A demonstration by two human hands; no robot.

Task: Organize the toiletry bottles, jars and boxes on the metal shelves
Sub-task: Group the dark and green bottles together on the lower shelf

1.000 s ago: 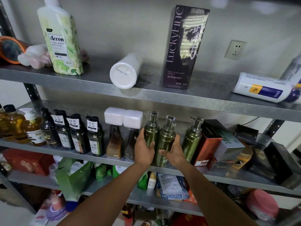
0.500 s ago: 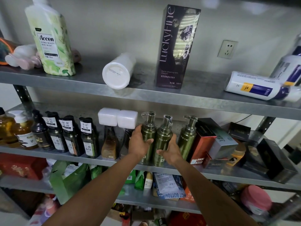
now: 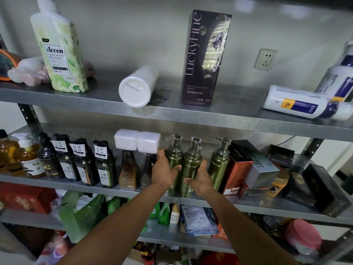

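Note:
On the middle metal shelf [image 3: 133,192] stand three olive-green pump bottles. My left hand [image 3: 164,171] grips the leftmost one [image 3: 174,157]. My right hand [image 3: 200,178] wraps the lower part of the middle one [image 3: 193,165]; the two bottles touch. The third green bottle [image 3: 219,165] stands free to the right. Left of my hands are two brown bottles with white square caps [image 3: 137,140] and a row of dark labelled bottles [image 3: 82,159]. Boxes [image 3: 257,169] lie piled at the right.
The top shelf holds an upright green Accen bottle [image 3: 59,52], a white bottle lying on its side [image 3: 136,88], a tall dark LuckyFine box [image 3: 206,58] and white-and-blue bottles [image 3: 298,102] lying at the right. Lower shelves are packed with bags, packets and a pink jar [image 3: 303,234].
Both hands hold the same two green bottles and have barely shifted; the view moved slightly, so the shelf contents sit a little further left in the frame.

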